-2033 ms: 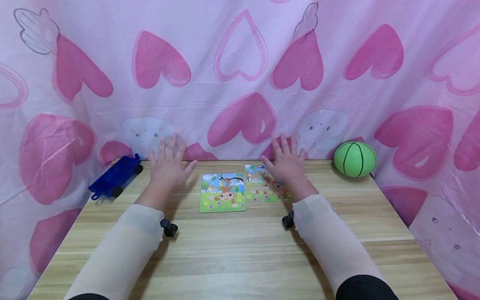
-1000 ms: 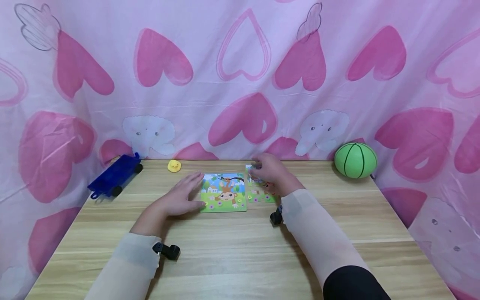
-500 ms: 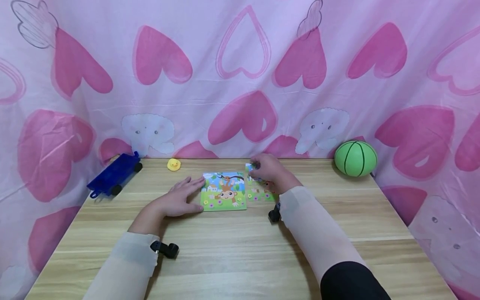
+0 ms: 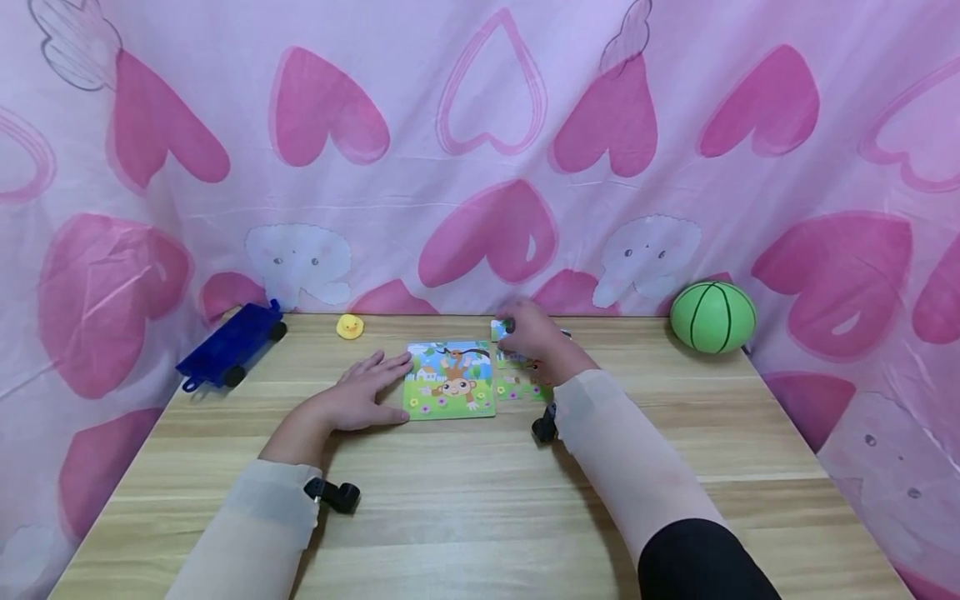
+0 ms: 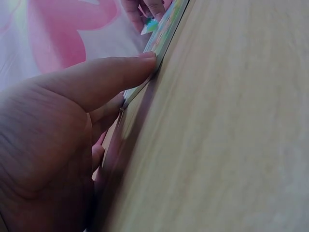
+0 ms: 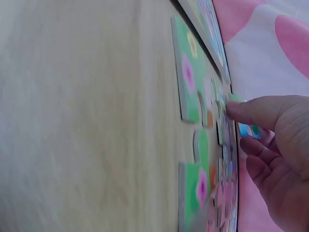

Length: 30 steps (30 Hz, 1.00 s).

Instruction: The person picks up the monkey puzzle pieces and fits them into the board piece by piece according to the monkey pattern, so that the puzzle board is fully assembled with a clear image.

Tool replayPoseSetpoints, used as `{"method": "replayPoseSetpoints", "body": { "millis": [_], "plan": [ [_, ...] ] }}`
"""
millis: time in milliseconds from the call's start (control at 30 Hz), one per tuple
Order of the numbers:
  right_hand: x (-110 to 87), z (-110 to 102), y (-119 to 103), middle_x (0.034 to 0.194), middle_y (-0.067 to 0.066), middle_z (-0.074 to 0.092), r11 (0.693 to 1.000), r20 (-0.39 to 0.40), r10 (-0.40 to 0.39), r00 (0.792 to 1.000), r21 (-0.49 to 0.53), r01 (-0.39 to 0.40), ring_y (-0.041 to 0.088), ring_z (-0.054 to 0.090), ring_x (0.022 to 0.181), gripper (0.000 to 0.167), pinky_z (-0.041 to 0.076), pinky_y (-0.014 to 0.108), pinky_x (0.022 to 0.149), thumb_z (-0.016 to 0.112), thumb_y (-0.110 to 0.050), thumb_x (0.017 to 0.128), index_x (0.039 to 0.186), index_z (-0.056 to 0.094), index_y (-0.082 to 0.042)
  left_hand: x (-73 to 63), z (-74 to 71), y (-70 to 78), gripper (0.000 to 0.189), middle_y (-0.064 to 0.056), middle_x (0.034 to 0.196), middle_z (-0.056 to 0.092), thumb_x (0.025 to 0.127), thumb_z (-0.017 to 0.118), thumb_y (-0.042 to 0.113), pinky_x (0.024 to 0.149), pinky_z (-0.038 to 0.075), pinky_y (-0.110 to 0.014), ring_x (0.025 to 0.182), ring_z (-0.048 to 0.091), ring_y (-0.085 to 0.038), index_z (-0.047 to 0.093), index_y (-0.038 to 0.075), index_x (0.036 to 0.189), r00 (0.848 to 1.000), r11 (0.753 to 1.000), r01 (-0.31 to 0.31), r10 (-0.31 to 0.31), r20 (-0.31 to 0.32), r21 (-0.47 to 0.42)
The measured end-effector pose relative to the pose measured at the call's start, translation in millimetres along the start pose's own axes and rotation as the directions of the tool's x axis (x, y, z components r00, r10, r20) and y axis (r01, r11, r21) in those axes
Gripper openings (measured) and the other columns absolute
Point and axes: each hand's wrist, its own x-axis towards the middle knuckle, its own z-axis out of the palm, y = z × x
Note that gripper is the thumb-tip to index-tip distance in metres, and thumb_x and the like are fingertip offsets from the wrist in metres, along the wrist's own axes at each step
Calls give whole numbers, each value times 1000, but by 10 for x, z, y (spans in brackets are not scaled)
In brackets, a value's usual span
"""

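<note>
A square picture board (image 4: 450, 382) printed with a hanging monkey lies flat on the table. My left hand (image 4: 360, 398) rests at its left side, fingers nearly straight, with the thumb (image 5: 140, 63) against the near edge in the left wrist view. Just right of the board are several loose jigsaw pieces (image 4: 517, 388) of a similar picture, partly hidden under my right hand (image 4: 536, 335). Between thumb and fingers that hand pinches a blue and green jigsaw piece (image 6: 248, 129) at the far side of the group.
A yellow toy duck (image 4: 349, 326) sits near the table's back edge. At the back left is a blue toy wagon (image 4: 234, 346), at the back right a green ball (image 4: 712, 317). A pink heart-print curtain (image 4: 487, 233) hangs right behind the wooden table (image 4: 465, 517).
Both hands came down from spread above the back of the table, uncovering the duck. The left settled at the board's edge; the right took hold of a piece and shifted it slightly backward.
</note>
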Motion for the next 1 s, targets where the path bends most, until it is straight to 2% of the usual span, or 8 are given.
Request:
{"method": "replayPoseSetpoints", "body": {
  "millis": [100,267,400,533,633,733,867,1000],
  "plan": [
    [13,28,-11,151,10,52,1000,-12,4,1000,3,-3,28,57,124,51,57,47,112,83,-9,92,141,68,-9,-7,-2,3,95,8,182,16,93,76,57,134,-4,-69,170,-6,-39,29,30,171,1000,1000,-2,2,1,-1],
    [-6,48,-46,139,6,62,996,-27,37,999,87,-35,26,62,114,42,59,45,102,72,-7,98,140,68,-12,1,7,-5,95,8,182,15,94,75,59,134,-4,-69,170,-6,-39,27,30,171,1000,1000,-5,5,2,15],
    [-60,54,-161,129,4,71,994,-57,-3,998,105,9,24,65,107,37,61,41,92,65,-10,102,138,71,-16,-2,10,-5,95,8,182,15,94,75,57,134,-5,-68,170,-6,-39,27,30,171,1000,1000,-7,7,0,19],
    [-120,105,-323,118,1,73,988,-75,-36,997,150,47,22,66,103,33,62,37,86,66,-12,103,135,73,-20,-9,5,5,94,8,182,15,95,75,56,134,-6,-68,170,-6,-39,27,30,171,1000,1000,-8,8,3,14],
    [-164,172,-439,117,-1,71,974,-58,-8,998,226,21,22,65,105,31,61,39,90,68,-15,102,131,74,-25,-10,2,8,94,8,182,15,95,75,56,134,-6,-68,170,-7,-39,27,30,171,1000,1000,-11,10,5,11],
    [-187,250,-528,120,-1,70,967,-35,6,999,256,3,22,65,108,29,59,39,92,70,-19,103,130,74,-29,-9,3,8,94,8,182,15,95,75,56,134,-6,-68,170,-6,-40,27,29,171,1000,1000,-16,16,6,9],
    [-174,365,-606,126,1,70,964,-4,-27,1000,263,27,20,67,109,30,60,37,90,71,-20,103,131,74,-29,-13,3,3,94,8,182,14,95,74,56,134,-6,-68,170,-6,-39,27,29,171,1000,1000,-15,14,11,12],
    [-152,469,-692,131,1,71,970,9,-75,997,235,70,20,68,113,31,61,39,95,72,-20,102,132,75,-26,-20,-2,-3,94,8,182,15,95,74,57,134,-6,-69,170,-7,-40,26,30,171,1000,1000,-9,9,13,16]
  ]
}}
